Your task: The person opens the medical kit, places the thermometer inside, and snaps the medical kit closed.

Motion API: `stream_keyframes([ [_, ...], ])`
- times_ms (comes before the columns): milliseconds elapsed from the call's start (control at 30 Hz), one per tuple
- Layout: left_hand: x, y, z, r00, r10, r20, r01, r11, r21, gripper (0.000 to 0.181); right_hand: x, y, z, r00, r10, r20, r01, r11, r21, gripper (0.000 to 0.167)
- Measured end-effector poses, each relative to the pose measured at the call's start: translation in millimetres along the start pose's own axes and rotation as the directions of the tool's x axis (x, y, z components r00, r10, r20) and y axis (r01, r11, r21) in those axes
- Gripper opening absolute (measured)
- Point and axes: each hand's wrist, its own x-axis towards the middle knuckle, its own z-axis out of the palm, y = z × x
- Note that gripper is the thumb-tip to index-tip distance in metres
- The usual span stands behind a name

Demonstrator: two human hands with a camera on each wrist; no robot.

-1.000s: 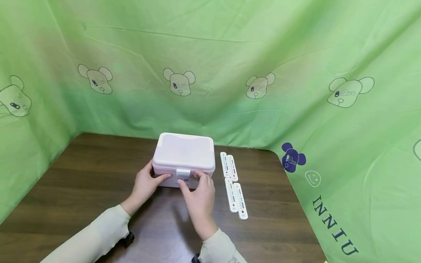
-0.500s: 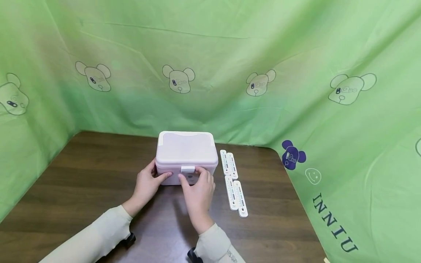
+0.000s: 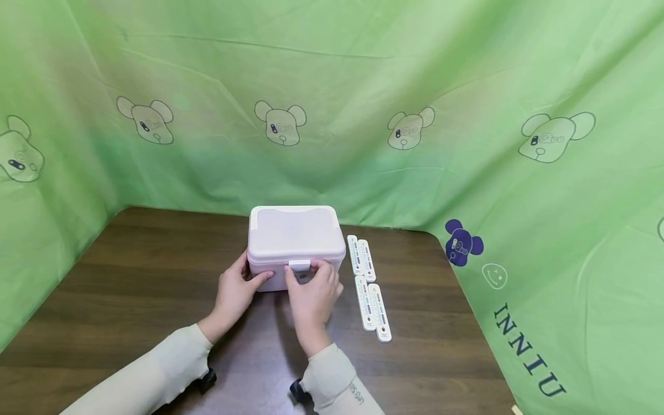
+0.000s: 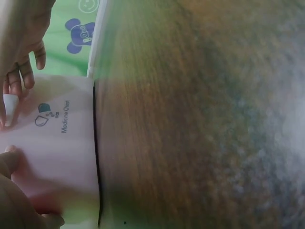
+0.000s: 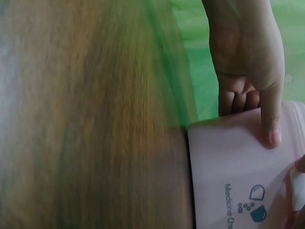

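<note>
Sliding the thumb of the right hand [image 3: 312,294] up from beneath the white latch [image 3: 299,265], set it against the left end, opposite the forefinger at the right end; a second earlier, held that thumb lower on the front wall. Also turned the pale pink medicine chest [image 3: 297,248] a touch squarer to the head view and nudged it slightly toward the four white thermometers [image 3: 364,305]. Moved, judging by that placement, from steadying the chest to working the fastening. Could see no gap under the lid [image 3: 293,227], so took the chest to be closed; could not tell pressing from prising at the latch. Kept the right grip to a narrow pinch, spread only as wide as the latch, trailing the other fingers off to the right. Held the left hand [image 3: 233,291] in a wider grip round the left front corner, laying the thumb on the front wall and the fingers along the side. Left the chest upright on the wood-grained counter [image 3: 430,334], in front of the green cloth [image 3: 337,69], showing the label "Medicine Chest" [image 4: 66,117] in the left wrist view. Left the thermometers lying just to its right, one pair beyond the other, untouched.
</note>
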Motion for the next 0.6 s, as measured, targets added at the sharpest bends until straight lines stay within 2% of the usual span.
stream_keyframes([
  [133,0.2,0.2,-1.1,1.000,0.006,-0.007,-0.006,1.000,0.022,0.077,4.1,1.0,-1.2,1.000,-0.012,0.020,0.012,1.000,-0.010,0.055],
  [600,1.2,-0.2,1.4,1.000,-0.003,-0.026,0.005,0.999,0.050,0.078,15.0,-3.6,-10.6,0.994,-0.018,0.106,0.034,0.988,-0.150,0.052],
])
